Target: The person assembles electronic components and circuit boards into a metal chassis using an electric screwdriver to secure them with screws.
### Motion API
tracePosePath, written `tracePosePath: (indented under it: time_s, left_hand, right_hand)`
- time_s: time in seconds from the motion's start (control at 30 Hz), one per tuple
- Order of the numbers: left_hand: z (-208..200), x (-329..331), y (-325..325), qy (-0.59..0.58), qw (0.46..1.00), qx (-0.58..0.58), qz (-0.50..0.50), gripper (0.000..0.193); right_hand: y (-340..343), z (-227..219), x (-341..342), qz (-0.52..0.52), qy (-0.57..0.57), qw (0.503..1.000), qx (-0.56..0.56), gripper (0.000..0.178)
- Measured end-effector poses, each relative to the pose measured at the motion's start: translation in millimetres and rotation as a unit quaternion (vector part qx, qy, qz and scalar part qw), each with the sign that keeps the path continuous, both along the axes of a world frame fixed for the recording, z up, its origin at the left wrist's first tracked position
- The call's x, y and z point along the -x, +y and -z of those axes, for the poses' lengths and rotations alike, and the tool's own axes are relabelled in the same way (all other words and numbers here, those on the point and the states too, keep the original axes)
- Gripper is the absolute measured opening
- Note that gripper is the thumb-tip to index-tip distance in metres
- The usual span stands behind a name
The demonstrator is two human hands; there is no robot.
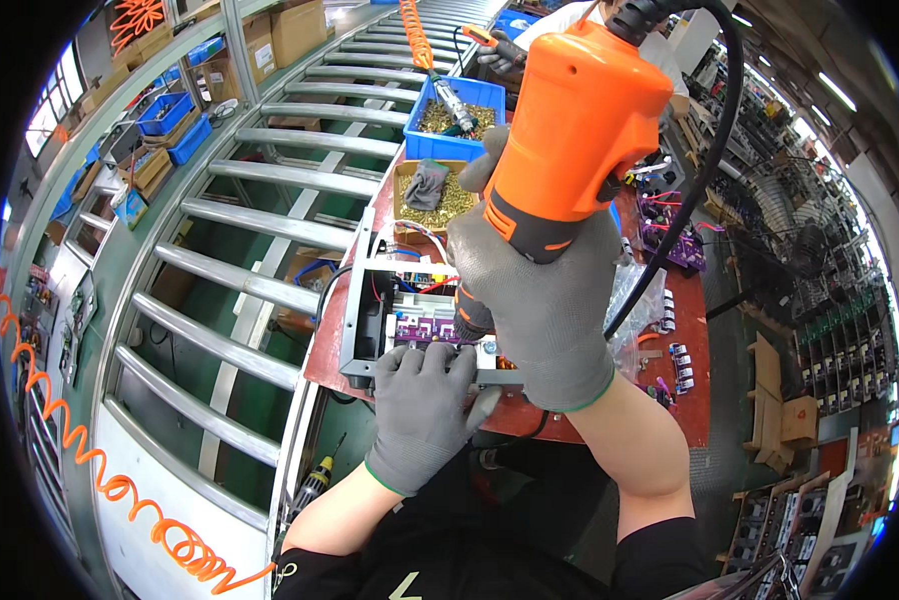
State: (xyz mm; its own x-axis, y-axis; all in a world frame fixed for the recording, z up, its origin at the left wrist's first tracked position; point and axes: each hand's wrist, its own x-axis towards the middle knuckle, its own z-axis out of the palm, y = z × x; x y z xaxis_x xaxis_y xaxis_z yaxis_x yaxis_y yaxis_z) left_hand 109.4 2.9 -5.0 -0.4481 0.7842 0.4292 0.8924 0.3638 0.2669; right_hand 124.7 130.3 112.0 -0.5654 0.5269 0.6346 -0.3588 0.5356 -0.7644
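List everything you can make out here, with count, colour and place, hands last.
Table: one, red, centre
Open case: one, grey, on the table
Circuit boards: several, purple, in the case and at table's right
Power tool: one, orange and black, over the case
Bins: several, blue, top centre and upper left
Tray: one, tan, below the top-centre bin
Roller conveyor: one, silver, left
Coiled hoses: three, orange, upper left, top centre, lower left
Plastic bag: one, clear, table's right
Co-worker's hand: one, grey-gloved, top centre
Left hand: one, grey-gloved, at case's near edge
Right hand: one, grey-gloved, gripping the power tool
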Motion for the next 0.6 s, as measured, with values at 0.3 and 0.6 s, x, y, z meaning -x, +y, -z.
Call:
tracePosePath:
  time_s: [0.3, 0.6]
  left_hand:
    - [-0.1, -0.2, 1.0, 0.006, 1.000, 0.001, -0.003, 0.041]
    - [-2.4, -4.0, -1.7, 0.015, 1.000, -0.015, 0.001, 0.040]
  right_hand:
    - [1.9, 3.4, 2.4, -0.042, 0.013, 0.999, -0.007, 0.047]
    - [-5.6, -1.4, -3.7, 0.004, 0.029, 1.000, 0.006, 0.033]
